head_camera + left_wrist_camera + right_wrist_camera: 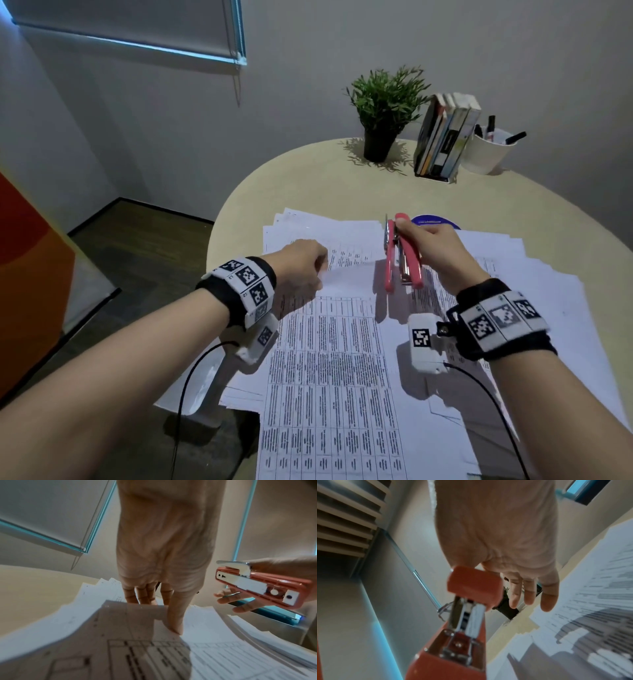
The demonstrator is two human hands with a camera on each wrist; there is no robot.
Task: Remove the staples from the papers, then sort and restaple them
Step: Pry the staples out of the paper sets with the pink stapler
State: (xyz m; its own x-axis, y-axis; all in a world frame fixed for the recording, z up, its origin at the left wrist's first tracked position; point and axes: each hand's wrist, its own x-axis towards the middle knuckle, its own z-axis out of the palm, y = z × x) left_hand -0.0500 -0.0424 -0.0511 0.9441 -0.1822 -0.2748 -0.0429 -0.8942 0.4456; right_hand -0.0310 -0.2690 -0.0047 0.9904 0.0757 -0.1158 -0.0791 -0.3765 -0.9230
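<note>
Papers (342, 342) spread on the table (308, 178); plant (383, 113), books (445, 133) and cup (489, 154) behind them.

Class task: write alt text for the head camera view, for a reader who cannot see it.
A right hand holds a pink stapler above printed papers spread over a round table, while the left hand pinches a sheet's top edge. A potted plant, books and a pen cup stand behind.
</note>
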